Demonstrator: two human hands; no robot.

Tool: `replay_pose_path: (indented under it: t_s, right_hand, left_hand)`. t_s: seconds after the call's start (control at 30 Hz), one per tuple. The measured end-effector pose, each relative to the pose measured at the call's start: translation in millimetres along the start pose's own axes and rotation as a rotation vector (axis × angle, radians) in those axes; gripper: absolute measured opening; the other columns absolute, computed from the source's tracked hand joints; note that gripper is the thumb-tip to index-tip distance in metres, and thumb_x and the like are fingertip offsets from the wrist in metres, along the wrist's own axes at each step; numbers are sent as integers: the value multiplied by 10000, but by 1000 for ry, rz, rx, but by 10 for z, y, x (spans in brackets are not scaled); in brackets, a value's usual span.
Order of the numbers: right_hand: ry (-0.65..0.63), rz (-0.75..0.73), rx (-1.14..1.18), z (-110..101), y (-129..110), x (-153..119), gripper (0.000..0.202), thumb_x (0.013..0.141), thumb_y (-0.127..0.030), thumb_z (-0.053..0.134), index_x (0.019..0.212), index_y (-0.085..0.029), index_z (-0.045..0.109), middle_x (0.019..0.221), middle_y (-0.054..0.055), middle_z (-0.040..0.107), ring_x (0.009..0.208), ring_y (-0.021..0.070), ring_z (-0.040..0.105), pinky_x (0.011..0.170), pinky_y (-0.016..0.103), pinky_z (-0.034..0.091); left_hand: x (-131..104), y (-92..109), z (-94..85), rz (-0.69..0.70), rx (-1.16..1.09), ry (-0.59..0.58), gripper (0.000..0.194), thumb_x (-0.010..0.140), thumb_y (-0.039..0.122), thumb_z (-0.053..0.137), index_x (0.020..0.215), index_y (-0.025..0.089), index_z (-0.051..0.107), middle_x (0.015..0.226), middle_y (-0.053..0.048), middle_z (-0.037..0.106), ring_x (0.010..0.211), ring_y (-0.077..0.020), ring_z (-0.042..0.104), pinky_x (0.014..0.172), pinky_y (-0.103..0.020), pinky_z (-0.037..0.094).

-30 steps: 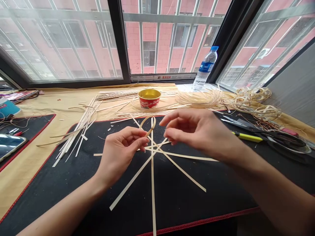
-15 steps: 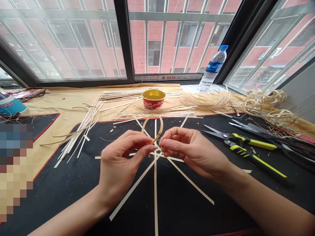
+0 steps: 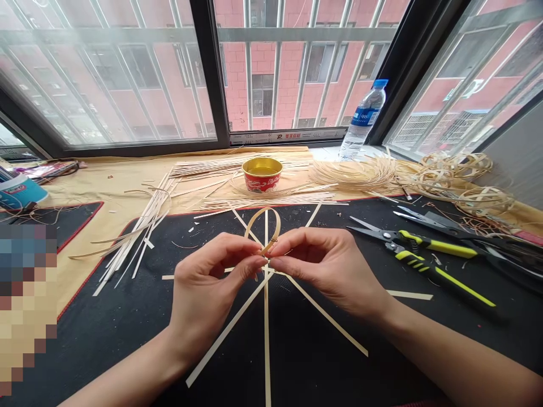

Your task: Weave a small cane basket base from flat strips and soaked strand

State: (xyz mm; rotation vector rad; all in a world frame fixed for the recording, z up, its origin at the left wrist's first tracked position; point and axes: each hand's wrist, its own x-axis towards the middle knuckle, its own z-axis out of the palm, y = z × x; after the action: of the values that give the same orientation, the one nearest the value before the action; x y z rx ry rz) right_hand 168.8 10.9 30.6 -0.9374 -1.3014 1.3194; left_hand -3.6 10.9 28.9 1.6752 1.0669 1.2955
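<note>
A thin bamboo ring point(image 3: 278, 220) stands upright between my hands, with a small wire wound round its right side. My left hand point(image 3: 218, 268) pinches the ring's lower left part between thumb and fingers. Close beside it, my right hand point(image 3: 324, 263) has thumb and fingertips pressed together at the wire near the ring's bottom; the wire's end is too small to make out. Beneath both hands, flat pale strips point(image 3: 267, 339) cross in a star on the black mat point(image 3: 139, 333).
A red and gold bowl point(image 3: 262, 175) sits behind the mat among loose strips point(image 3: 144, 226). Coiled strips point(image 3: 354, 172) and a water bottle point(image 3: 365, 118) stand at back right. Yellow-black pliers point(image 3: 441, 277) and scissors lie right; a blue-white tub point(image 3: 23, 192) is far left.
My right hand has moved slightly left and down, closer to my left hand and the ring. The ring has turned a little and sits slightly lower.
</note>
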Motion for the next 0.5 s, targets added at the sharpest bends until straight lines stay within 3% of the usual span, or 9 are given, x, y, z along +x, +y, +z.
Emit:
replay_pose_path:
  t_s: [0.37,0.5]
  right_hand:
    - [21,23,67,0,-1,11,207,544,-254,881,691,-216,740,719,5,729,696,170,678,703,305,565]
    - [12,51,74,-9,3,17,195,593,-291,859,711,-200,733,730,10,725,676,150,659,686,287,550]
  left_hand:
    - [-1,4,6,47,10,-18,105,778,123,716,795,227,711,741,53,663,627,-65,635,595,-116,518]
    - [7,9,14,48,15,-15,101,778,122,714,802,220,708,743,51,667,625,-65,635,596,-115,518]
